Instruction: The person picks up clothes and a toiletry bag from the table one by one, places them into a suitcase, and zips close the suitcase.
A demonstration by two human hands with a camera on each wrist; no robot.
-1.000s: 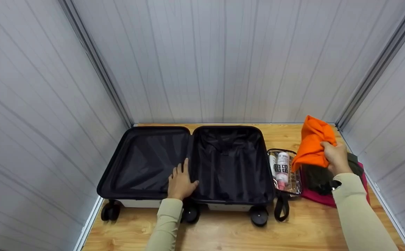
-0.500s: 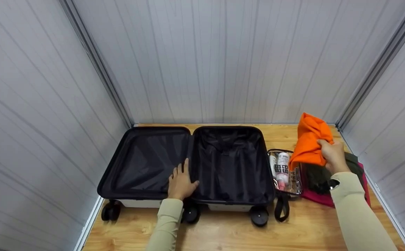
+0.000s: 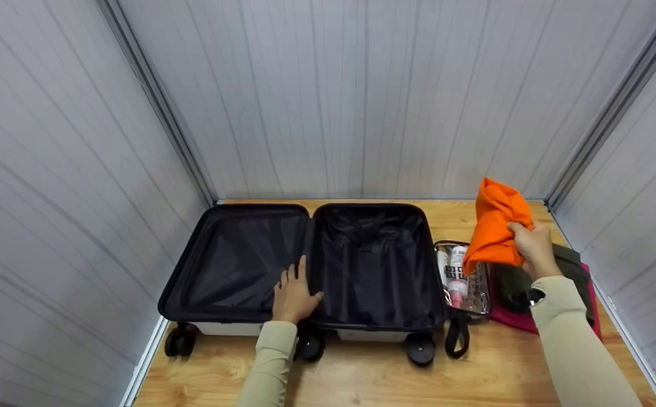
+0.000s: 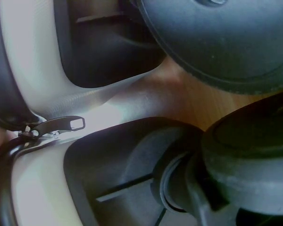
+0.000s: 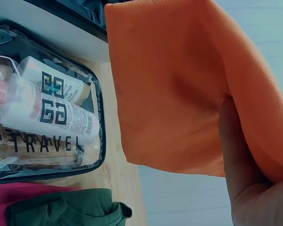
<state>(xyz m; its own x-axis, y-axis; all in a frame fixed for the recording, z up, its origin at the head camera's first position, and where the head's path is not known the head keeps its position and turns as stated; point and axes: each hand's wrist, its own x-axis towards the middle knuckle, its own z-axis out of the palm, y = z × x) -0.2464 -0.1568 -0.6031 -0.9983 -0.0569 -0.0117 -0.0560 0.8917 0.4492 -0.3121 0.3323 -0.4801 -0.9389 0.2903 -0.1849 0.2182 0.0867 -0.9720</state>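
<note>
An open suitcase (image 3: 374, 324) lies on the floor, both dark-lined halves facing up. Across its middle seam rests my left hand (image 3: 294, 297), fingers spread out flat. The left wrist view shows the suitcase's black wheel (image 4: 226, 42) and a zipper pull (image 4: 61, 124). My right hand (image 3: 534, 246) grips a folded orange cloth (image 3: 497, 223), thumb on the near side, and holds it up beside the suitcase. In the right wrist view the orange cloth (image 5: 170, 94) hangs past the thumb; the other fingers are hidden behind it. Below the cloth sits a clear travel pouch (image 5: 52, 174) with bottles inside.
Right of the pouch, a dark green folded garment (image 3: 568, 260) lies on a magenta cloth (image 3: 517, 322). The pouch's black strap (image 3: 456, 338) extends onto the wooden floor (image 3: 373, 379). Pale panel walls (image 3: 361, 102) stand behind and on both sides.
My right hand has moved slightly left and up with the orange cloth, now over more of the pouch's upper right. My left hand stays in place on the suitcase.
</note>
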